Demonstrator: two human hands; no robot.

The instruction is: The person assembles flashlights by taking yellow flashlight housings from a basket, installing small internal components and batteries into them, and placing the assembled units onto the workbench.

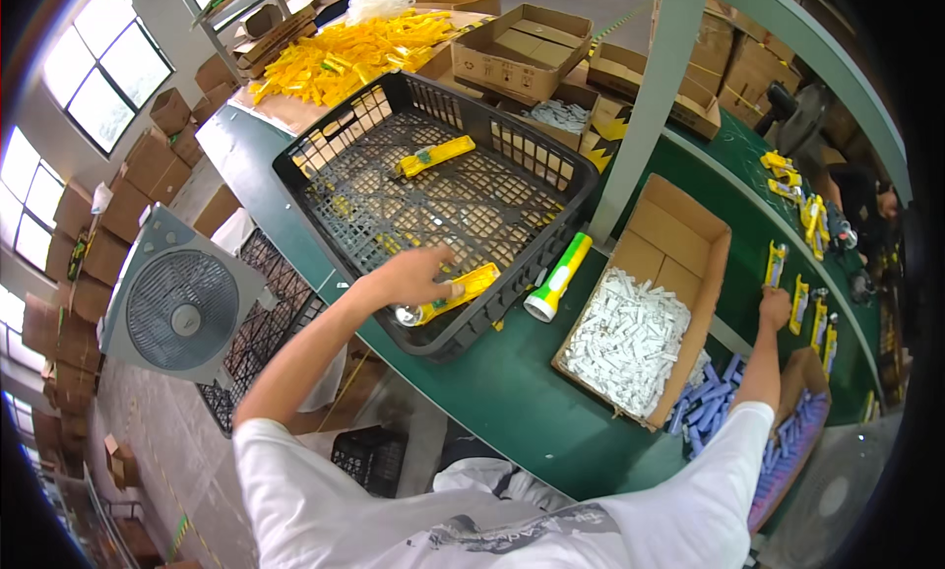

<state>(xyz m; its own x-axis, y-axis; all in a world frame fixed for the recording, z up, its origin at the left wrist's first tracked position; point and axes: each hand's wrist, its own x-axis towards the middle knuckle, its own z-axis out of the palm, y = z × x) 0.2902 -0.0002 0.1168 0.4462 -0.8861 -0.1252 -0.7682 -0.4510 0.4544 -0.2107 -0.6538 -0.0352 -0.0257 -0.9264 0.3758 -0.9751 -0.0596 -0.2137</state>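
My left hand point(418, 277) is over the near end of a black plastic crate point(433, 345), fingers spread and thumb touching a yellow flashlight body point(474, 284) with a shiny round head. Another yellow flashlight body point(436, 157) lies farther back on the crate's mesh floor. Out to the right, my right hand point(776, 308) is closed around the lower end of a yellow flashlight body point(776, 264). Beside it several similar yellow bodies point(819, 323) lie in a row on the green table point(532, 411). A green, white and yellow flashlight point(558, 279) rests between the crate and a carton.
An open carton point(704, 239) of small white parts point(630, 343) stands right of centre. Purple cylinders point(709, 397) lie beside it. A grey upright post point(650, 116) rises behind. Yellow parts point(354, 52) are heaped at the back; a box fan point(182, 308) stands left.
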